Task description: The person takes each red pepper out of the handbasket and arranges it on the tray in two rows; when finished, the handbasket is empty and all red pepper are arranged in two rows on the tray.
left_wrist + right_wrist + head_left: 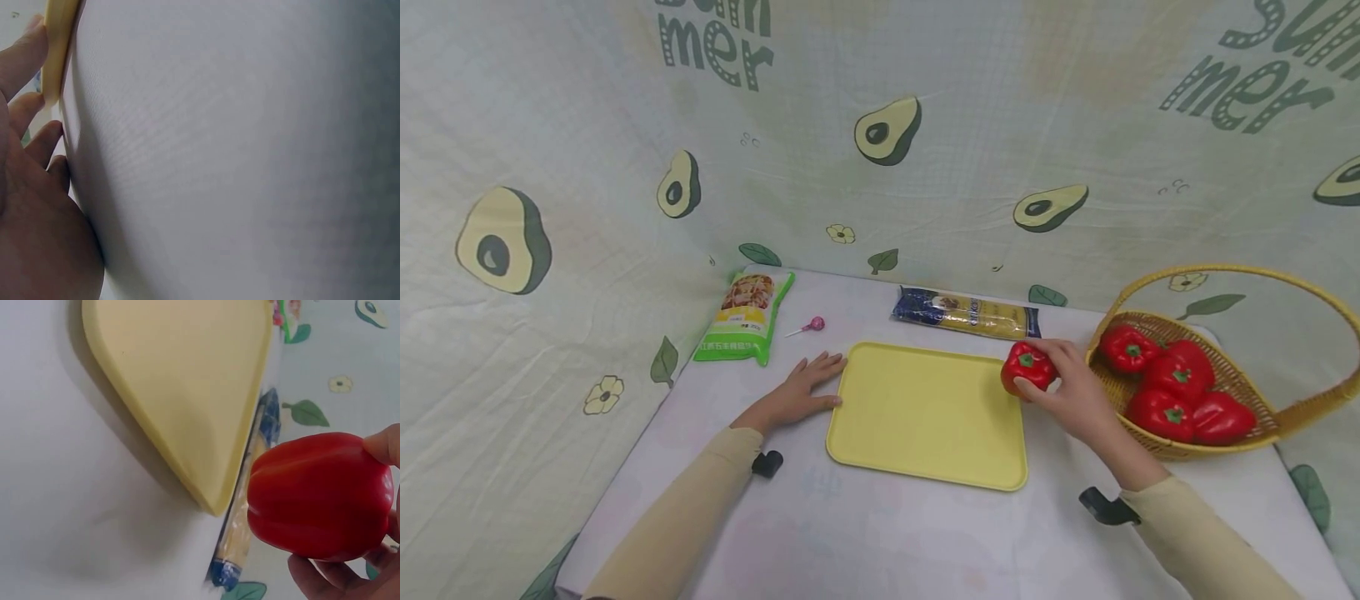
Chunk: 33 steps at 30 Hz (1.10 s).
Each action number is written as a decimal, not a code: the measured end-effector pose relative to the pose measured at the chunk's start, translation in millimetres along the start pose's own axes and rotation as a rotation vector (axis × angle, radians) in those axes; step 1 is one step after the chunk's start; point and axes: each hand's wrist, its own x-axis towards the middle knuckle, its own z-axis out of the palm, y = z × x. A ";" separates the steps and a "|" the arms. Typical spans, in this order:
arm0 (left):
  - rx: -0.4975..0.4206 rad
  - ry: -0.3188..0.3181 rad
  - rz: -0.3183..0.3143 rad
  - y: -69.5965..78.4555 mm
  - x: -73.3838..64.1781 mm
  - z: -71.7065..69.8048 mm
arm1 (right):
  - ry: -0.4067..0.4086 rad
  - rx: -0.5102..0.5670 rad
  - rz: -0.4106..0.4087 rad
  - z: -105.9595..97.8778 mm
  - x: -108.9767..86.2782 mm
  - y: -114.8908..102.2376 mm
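Note:
My right hand (1078, 400) grips a red bell pepper (1027, 369) by its sides, above the right edge of a yellow tray (928, 417). In the right wrist view the bell pepper (322, 497) hangs off the tray's corner, thumb on one side and fingers on the other. My left hand (797, 394) lies on the table with fingers spread, its fingertips at the tray's left edge. The left wrist view shows the thumb and a finger touching the tray's rim (57, 50). Several more red bell peppers (1180, 371) sit in a wicker basket (1247, 379) on the right.
A green food packet (743, 317) lies at the back left, with a pink lollipop (816, 323) beside it. Behind the tray is a blue and gold pasta packet (966, 312). The basket's tall handle (1232, 268) arches up on the right. A printed cloth (962, 167) hangs behind the table.

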 end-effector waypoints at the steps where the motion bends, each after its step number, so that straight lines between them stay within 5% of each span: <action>1: -0.001 0.001 0.001 -0.1 0.1 0.1 | -0.006 0.006 -0.001 1.6 1.1 -1.1; 33: -0.010 0.012 0.009 4.6 -2.5 -0.7 | -0.046 0.129 -0.116 58.7 26.5 -36.6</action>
